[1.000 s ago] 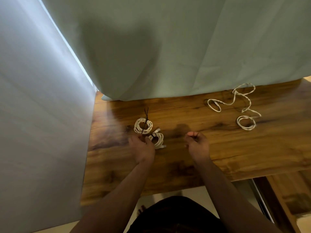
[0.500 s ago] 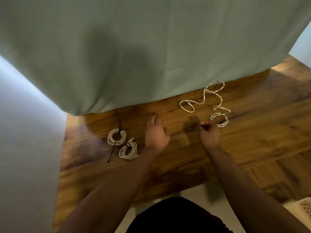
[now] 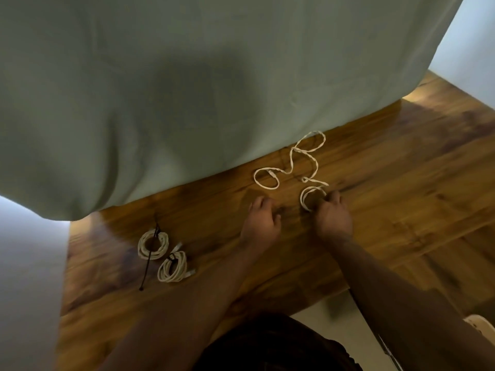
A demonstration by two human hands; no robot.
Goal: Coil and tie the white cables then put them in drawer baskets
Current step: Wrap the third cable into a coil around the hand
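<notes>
While a grey-green cloth hung behind the wooden table, two tied coils lay left, the farther coil and the nearer coil. The right hand gripped the loose white cable at its small loop. The left hand lay curled and empty, fingertips hidden.

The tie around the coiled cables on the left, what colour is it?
Black: the tie crosses the pale coiled cables, clearest in the head view.
</notes>
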